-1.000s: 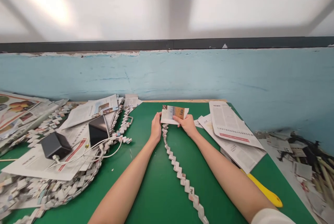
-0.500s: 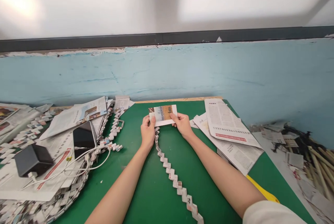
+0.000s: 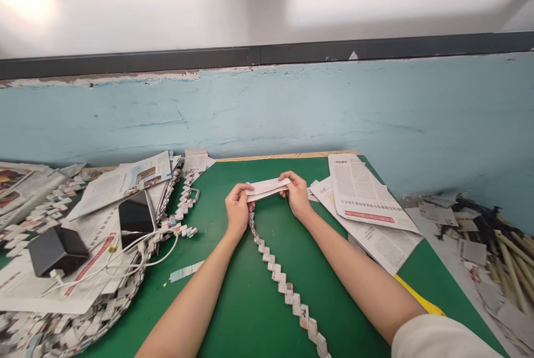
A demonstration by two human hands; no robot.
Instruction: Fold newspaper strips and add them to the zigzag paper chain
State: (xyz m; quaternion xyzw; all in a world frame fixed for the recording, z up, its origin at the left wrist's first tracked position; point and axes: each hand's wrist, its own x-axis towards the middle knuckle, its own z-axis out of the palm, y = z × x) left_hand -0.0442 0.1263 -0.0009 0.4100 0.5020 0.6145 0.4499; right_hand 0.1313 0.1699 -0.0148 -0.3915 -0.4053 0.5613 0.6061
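Note:
A piece of newsprint (image 3: 267, 187), bent over along its length, is stretched between my two hands above the green table. My left hand (image 3: 237, 209) pinches its left end, and my right hand (image 3: 297, 194) grips the right end near the top edge. Below my left hand a zigzag chain of folded paper (image 3: 277, 274) starts and runs down across the table towards me; whether the hand touches its upper end is hidden. A narrow paper strip (image 3: 186, 272) lies beside my left forearm.
On the left, newspapers (image 3: 89, 255), a phone (image 3: 137, 216), a black box (image 3: 57, 251), a white cable (image 3: 167, 260) and woven paper chains (image 3: 95, 311) crowd the table. Folded newspapers (image 3: 367, 197) and a yellow object (image 3: 419, 294) lie right. Sticks (image 3: 511, 269) are beyond the table.
The paper was held flat with a coloured picture facing me; now it is bent over with printed text showing. A narrow strip has appeared on the table by my left forearm.

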